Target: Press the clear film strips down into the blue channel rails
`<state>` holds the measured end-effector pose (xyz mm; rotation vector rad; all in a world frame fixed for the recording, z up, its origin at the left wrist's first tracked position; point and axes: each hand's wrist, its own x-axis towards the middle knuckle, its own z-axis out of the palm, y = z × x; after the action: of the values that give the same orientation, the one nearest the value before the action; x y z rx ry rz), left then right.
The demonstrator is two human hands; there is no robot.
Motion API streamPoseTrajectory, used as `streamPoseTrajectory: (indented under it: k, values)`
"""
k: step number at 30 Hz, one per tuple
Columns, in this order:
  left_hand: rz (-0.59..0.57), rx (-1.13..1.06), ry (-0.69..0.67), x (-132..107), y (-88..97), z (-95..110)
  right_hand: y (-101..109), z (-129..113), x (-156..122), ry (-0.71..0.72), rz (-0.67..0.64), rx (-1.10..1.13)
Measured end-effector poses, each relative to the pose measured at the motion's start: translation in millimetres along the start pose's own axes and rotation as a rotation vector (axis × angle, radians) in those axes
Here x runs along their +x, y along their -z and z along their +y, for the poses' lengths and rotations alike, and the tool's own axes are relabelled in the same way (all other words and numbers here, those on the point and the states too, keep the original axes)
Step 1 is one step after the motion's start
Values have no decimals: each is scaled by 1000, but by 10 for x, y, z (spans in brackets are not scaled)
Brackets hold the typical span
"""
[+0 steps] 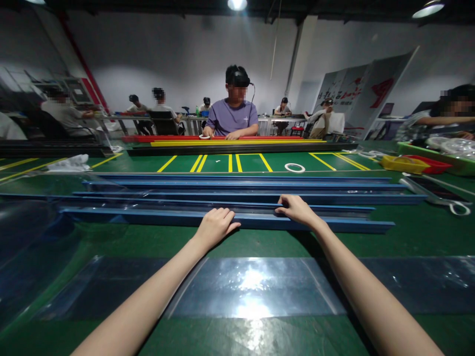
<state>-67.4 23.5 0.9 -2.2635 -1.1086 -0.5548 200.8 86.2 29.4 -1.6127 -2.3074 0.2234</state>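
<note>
Head view: left hand [218, 223] over near blue rail [341, 226] (grip unclear), perhaps steadying it on the worktop [278, 242]; right hand [295, 208] pinches its far edge, likely against sliding.

L hand [218, 225] & R hand [296, 209] both bare, w/ slim, smooth forearms [148, 292] also bare AFAICS.

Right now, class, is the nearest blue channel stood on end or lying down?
Lying down: the blue channel stretches lengthwise, left to right, across the green table, with the left hand and right hand over it.
</note>
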Motion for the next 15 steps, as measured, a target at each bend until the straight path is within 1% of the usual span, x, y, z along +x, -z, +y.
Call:
streamPoseTrajectory:
  k: [4,15]
  values:
    - [-4,0,7,5,4,2,2,-3,-3,-2,0,3]
    - [-71,-35,39,9,2,-11,4,-8,-2,-10,-3,4]
